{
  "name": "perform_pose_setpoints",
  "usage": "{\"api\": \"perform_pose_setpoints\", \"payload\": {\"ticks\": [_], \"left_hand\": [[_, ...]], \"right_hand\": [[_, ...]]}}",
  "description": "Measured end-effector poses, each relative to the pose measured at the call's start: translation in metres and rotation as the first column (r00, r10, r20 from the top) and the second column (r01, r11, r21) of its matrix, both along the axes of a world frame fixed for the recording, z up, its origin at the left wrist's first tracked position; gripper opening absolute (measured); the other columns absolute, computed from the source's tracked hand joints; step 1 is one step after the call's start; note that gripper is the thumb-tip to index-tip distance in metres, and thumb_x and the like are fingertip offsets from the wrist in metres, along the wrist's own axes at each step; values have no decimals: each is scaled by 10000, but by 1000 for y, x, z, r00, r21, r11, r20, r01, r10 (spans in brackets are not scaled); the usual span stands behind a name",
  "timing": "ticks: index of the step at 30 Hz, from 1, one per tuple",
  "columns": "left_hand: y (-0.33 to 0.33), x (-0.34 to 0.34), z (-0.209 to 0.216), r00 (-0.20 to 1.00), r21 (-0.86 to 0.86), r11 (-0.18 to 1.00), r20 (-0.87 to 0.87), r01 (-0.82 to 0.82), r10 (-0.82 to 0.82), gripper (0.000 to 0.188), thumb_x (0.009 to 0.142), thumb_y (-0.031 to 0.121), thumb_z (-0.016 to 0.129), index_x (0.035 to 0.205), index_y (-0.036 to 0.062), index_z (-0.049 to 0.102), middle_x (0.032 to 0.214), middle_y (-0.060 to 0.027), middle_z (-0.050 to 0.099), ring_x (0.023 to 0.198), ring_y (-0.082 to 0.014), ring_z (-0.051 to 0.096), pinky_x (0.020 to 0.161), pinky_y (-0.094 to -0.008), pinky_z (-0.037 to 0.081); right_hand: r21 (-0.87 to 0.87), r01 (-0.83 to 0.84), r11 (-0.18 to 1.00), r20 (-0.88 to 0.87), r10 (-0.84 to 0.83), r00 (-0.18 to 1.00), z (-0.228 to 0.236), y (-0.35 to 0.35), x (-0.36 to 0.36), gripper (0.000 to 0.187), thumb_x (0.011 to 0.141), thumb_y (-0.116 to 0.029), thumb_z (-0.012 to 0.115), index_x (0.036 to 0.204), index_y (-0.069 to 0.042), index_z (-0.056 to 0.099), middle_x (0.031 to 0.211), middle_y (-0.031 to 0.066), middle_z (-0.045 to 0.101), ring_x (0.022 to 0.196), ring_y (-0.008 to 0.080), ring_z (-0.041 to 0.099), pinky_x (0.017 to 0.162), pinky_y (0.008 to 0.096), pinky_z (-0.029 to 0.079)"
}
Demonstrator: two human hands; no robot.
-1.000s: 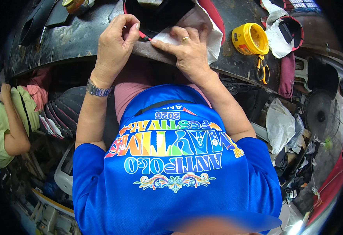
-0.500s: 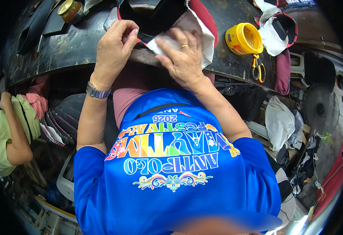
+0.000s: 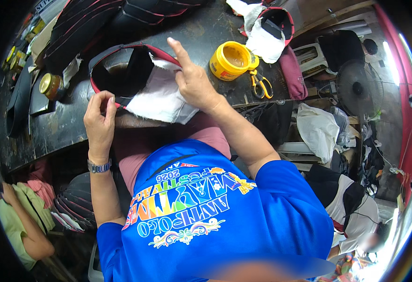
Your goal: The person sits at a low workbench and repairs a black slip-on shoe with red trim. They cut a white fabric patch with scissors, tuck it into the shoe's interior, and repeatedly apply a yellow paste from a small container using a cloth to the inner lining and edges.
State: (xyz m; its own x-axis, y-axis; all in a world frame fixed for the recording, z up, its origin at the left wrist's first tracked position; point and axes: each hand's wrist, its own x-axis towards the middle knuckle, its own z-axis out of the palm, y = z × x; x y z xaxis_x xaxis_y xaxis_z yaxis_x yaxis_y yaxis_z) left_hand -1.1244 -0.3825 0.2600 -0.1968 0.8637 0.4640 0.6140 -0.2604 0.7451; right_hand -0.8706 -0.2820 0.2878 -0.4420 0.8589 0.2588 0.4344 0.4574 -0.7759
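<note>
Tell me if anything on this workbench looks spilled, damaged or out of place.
Nothing looks spilled or broken. The yellow tub stands open and upright beside the orange-handled scissors. The left hand pinches the black piece's red edge; the right hand presses the white fabric.

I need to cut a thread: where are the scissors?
The orange-handled scissors lie on the dark worktable, right of the right hand, beside the open yellow tub.

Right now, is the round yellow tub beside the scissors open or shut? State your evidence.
Open. The yellow tub has no lid on it; the head view looks straight into its tan-coloured inside. It stands upright beside the scissors.
</note>
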Motion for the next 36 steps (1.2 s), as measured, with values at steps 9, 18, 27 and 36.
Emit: {"api": "perform_pose_setpoints", "payload": {"ticks": [9, 18, 27, 36], "left_hand": [[-20, -24, -19, 964, 21, 999, 264, 30, -34, 75, 1052, 95, 587, 1103, 42, 602, 915, 31, 542, 780, -52, 495, 713, -204, 422], [-26, -6, -26, 989, -120, 993, 144, -21, 38, 86, 993, 85, 647, 982, 2, 626, 878, -38, 612, 807, -118, 582, 765, -272, 486], [-20, 3, -22, 993, -141, 990, 117, -17, 34, 60, 981, 66, 660, 976, 12, 634, 853, -30, 603, 755, -115, 567, 712, -268, 473], [-16, 4, -27, 989, -131, 991, 137, -34, 53, 60, 986, 69, 664, 989, 16, 634, 853, -20, 590, 749, -102, 557, 696, -258, 466]], "right_hand": [[48, 62, 997, -599, -21, 800, 57, 53, 103, 976, 784, 207, 432, 1654, -129, 145, 1489, 203, 509, 1208, 205, 635, 1052, 327, 501], [380, 808, 449, -274, -780, 562, 89, 277, 227, 896, 835, 34, 532, 1625, -112, 137, 1267, 354, 624, 1198, 454, 641, 1092, 478, 449], [217, 857, 468, 172, -882, 438, 66, 337, 203, 679, 884, -103, 588, 1484, -93, 270, 1190, 317, 678, 925, 414, 752, 821, 453, 625], [494, 740, 456, -293, -715, 635, 24, 307, 189, 861, 884, 13, 501, 1641, -152, 124, 1444, 346, 517, 1214, 543, 582, 1070, 542, 429]]}}
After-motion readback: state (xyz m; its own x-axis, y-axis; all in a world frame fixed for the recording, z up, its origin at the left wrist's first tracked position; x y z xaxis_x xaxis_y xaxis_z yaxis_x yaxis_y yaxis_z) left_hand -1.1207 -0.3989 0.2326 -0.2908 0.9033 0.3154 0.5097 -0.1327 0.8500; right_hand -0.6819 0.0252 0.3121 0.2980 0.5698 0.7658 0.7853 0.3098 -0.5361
